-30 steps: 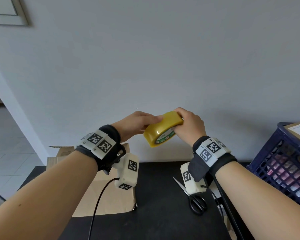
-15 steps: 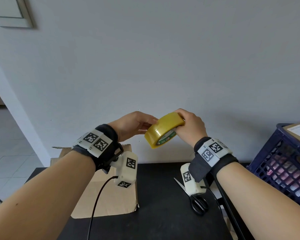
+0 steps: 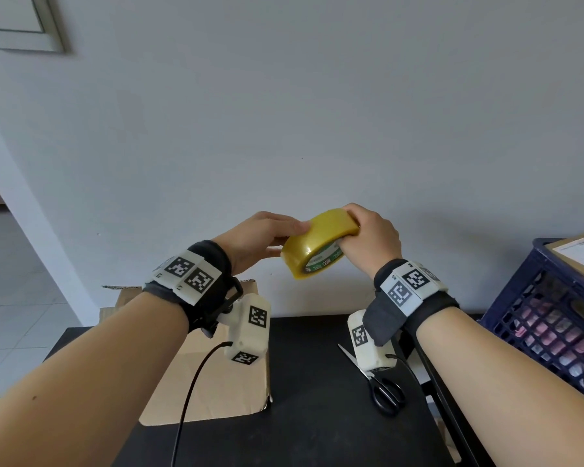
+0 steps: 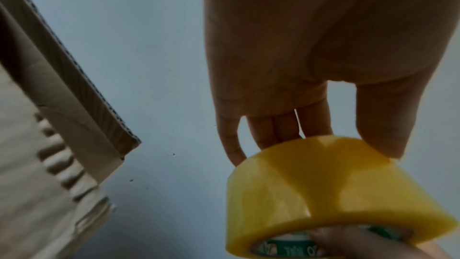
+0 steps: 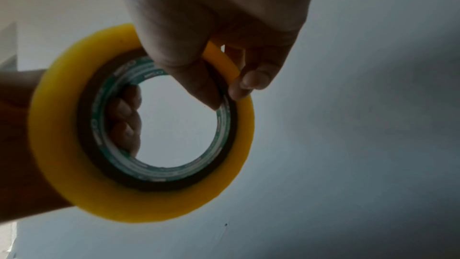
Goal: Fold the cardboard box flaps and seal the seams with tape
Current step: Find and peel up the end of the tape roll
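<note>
Bare forearms, black wristbands [image 3: 213, 261] at both wrists. White blocks [image 3: 415, 286] printed with black square markers strapped on top. White camera housings [image 3: 250, 328] slung beneath, trailing black cables [image 3: 193, 382].

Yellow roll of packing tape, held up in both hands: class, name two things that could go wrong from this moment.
1. No loose end shows on the yellow roll of packing tape; the left hand only fingers its rim, so the tape may tear or split when picked.
2. The right hand pinches the roll by one edge above the black table; a slip could drop it near the black-handled scissors.
</note>
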Demonstrator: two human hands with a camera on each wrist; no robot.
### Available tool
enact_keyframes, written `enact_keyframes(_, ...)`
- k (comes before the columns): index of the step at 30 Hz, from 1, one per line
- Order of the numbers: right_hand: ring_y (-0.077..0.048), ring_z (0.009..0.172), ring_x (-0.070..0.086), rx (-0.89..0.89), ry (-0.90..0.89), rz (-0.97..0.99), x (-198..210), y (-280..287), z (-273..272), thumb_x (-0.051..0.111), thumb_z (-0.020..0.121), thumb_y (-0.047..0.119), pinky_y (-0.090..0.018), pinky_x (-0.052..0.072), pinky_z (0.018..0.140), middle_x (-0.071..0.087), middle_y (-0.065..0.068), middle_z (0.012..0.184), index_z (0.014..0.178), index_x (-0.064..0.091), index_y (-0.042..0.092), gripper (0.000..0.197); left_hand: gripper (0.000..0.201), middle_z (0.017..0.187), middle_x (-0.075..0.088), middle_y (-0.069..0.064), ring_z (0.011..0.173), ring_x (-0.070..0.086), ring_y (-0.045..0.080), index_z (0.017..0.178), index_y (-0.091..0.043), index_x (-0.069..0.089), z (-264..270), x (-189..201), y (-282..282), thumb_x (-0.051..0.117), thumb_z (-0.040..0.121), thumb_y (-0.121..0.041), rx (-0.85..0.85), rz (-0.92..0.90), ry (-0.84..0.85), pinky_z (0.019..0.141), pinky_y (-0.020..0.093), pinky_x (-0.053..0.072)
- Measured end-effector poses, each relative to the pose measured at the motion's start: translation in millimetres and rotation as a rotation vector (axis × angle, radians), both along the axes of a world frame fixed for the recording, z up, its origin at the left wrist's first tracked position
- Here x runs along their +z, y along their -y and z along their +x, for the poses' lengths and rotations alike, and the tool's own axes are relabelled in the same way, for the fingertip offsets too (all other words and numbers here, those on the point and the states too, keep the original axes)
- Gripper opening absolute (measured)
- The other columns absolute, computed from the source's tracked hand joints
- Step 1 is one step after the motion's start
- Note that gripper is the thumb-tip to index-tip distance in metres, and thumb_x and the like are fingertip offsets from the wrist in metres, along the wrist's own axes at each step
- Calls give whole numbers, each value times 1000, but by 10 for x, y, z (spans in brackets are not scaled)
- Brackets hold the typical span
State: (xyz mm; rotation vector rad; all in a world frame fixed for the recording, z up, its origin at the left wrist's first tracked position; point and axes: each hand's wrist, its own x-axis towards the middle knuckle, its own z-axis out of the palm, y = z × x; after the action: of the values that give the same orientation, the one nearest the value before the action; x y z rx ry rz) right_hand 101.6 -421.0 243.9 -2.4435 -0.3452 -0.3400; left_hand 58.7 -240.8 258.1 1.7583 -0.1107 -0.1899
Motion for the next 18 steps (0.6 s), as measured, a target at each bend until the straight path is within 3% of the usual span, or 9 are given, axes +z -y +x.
enact_keyframes(3,-26,81,59,-1,4,-13,-1,3,-12,58,75,11,-32,48,70,65,3,82,95,59,26,25,22,104,66,7,98,60,18,101,-8,67,-5,-5,-34,53,91,-22,-12,-17,-31,99,36,44)
enact_keyframes(6,-26,78,59,3,13,-25,-1,-27,-36,57,75,9,-29,45,65,65,3,80,94,58,27,26,15,99,63,9,93,58,19,90,-8,63,-30,19,-42,52,88,-18,29,-50,-32,99,37,42)
enact_keyframes(9,-26,77,59,16,17,-44,14,-77,-68,56,74,8,-29,43,64,64,3,79,95,58,28,29,14,89,66,4,85,58,16,83,-6,63,-56,36,-38,48,85,-8,54,-23,-1,87,29,47)
enact_keyframes(12,-28,79,60,16,23,-63,36,-122,-88,55,74,8,-31,46,67,65,1,81,98,59,27,32,31,82,65,3,84,57,17,79,-8,68,-77,5,-64,39,81,5,102,14,30,79,27,48)
enact_keyframes(15,-28,79,60,12,37,-75,56,-152,-93,56,74,9,-31,48,67,66,0,82,99,59,26,30,27,87,66,3,86,60,17,84,-14,69,-108,25,-88,43,90,-14,44,-86,-25,86,31,46)
enact_keyframes(18,-28,78,60,10,40,-81,71,-183,-99,56,75,9,-31,47,66,66,0,81,99,59,25,29,30,104,67,5,100,61,17,106,-14,67,-88,38,-102,56,89,-36,41,0,-25,89,29,47)
